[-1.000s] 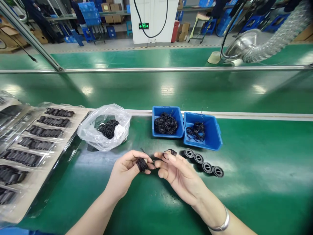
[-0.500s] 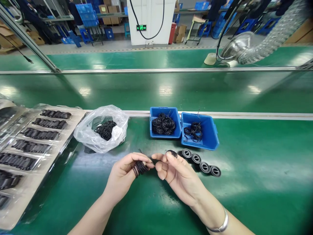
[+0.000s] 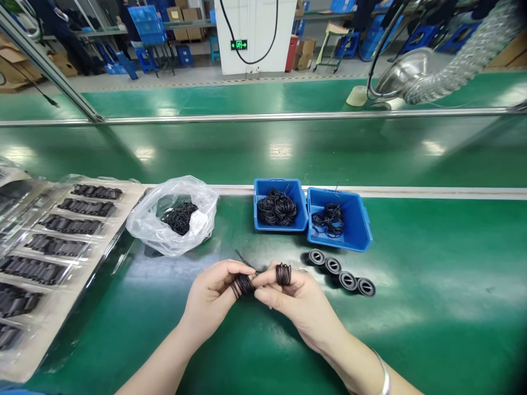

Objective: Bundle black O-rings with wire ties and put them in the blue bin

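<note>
Thin black rubber rings (image 3: 242,286) are bunched around the thumb of my left hand (image 3: 208,302), whose fingers are closed against it. A few strands stick up past those fingertips. On the index finger of my right hand (image 3: 307,307) sits another stack of black rings (image 3: 283,275). That finger and thumb meet the left fingertips, closed around the edge of the left bunch; the exact contact is partly hidden. Just right of my right hand, several round black slotted parts (image 3: 348,281) stand in a slanting row.
A clear plastic bag (image 3: 142,227) of black rings stands at left. Two blue bins, a left one (image 3: 281,228) and a right one (image 3: 360,227), hold looped black rings. Trays (image 3: 119,219) of black parts lie far left. A metal rail (image 3: 263,116) crosses behind; a duct hangs upper right.
My right hand has turned and moved left, its index finger and thumb closing in to the left fingertips. The ring stack on its index finger now shows fully.
</note>
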A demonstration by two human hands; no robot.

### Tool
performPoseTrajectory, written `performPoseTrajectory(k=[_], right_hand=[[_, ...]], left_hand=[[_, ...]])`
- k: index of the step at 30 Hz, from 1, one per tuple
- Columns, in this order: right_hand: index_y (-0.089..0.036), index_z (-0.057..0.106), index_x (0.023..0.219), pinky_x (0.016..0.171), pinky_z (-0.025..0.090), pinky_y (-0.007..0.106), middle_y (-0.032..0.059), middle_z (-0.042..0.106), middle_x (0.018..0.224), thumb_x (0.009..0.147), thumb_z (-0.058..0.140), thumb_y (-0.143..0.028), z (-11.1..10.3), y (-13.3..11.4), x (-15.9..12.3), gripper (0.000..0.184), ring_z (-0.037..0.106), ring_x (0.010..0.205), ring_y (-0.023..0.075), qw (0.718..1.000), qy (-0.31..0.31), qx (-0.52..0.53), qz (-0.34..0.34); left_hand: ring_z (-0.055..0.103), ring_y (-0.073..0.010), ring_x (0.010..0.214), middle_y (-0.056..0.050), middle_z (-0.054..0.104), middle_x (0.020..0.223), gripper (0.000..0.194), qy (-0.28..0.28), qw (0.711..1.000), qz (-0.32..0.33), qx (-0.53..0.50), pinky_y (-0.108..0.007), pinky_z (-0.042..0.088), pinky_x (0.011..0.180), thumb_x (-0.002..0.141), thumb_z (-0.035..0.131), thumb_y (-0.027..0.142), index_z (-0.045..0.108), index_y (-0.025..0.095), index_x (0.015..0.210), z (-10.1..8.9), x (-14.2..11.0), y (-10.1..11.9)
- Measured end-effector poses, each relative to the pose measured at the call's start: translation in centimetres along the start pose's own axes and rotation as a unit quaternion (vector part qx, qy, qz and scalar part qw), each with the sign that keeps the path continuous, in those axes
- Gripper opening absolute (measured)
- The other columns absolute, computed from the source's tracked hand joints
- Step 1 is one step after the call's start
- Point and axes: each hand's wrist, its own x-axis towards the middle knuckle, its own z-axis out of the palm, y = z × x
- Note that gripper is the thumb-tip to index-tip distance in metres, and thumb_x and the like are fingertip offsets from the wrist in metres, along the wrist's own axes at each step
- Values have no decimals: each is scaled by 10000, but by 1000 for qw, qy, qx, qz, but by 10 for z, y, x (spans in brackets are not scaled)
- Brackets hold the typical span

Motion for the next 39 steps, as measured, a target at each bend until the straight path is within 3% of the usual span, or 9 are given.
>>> performPoseTrajectory(k=[4,12,17,21,25,28,31,34,39], right_hand=[[-225,818,783,652,348,311,-24,501,651,740,846,-324,-1,0,0,112,465,648,142,994,6,-98,-38],[-174,691,603,659,310,301,-39,501,549,783,824,-353,-2,0,2,286,429,607,125,996,-30,67,54],[-157,677,683,589,285,270,-41,515,569,802,818,-313,-1,-1,1,242,420,556,95,982,-53,158,89],[-155,646,715,550,330,236,-51,434,577,882,746,-299,0,1,1,242,454,581,99,964,-69,237,102],[-154,709,878,614,483,232,25,634,798,910,713,-296,-2,2,3,146,583,711,119,949,-16,299,94],[-154,736,910,692,550,247,97,706,1078,884,742,-276,-5,-1,6,124,675,878,166,945,7,316,83],[-165,751,883,702,555,241,103,722,1108,872,755,-271,-7,-2,7,106,695,898,174,948,4,308,77],[-184,751,834,663,517,234,50,722,908,885,740,-308,-7,-3,6,135,652,754,130,960,-10,272,70],[-219,794,815,645,402,277,-22,542,664,823,794,-332,-4,-2,1,113,498,642,122,999,-2,12,-34]], left_hand=[[721,-166,882,-28,738,975,205,-9,994,64,86,-264,552,816,910,637,128,743,258,1029,-1,-1,-4],[715,-159,882,-21,755,955,260,-17,990,94,102,-246,552,793,904,618,77,741,267,1032,-4,-1,-4],[720,-145,823,-25,736,932,238,-28,996,73,43,-230,567,739,918,625,99,750,263,1037,-2,-2,-4],[739,-138,743,-10,716,922,197,-29,993,17,-110,-255,597,715,943,611,131,733,259,1031,2,0,0],[760,-178,830,-50,692,1160,118,22,982,-25,-185,-295,619,737,951,613,170,719,214,977,2,4,3],[757,-181,822,-41,728,1029,90,25,979,-45,-198,-292,618,735,938,637,174,711,202,979,0,4,4],[752,-166,776,-18,735,865,81,16,978,-63,-196,-275,607,731,924,655,154,704,198,972,0,4,3],[755,-182,793,-21,721,895,75,7,979,-71,-191,-283,601,731,911,669,148,707,196,955,1,3,2],[698,-144,802,-17,689,899,39,6,987,-62,-147,-241,554,759,889,702,186,740,192,891,0,3,2]])
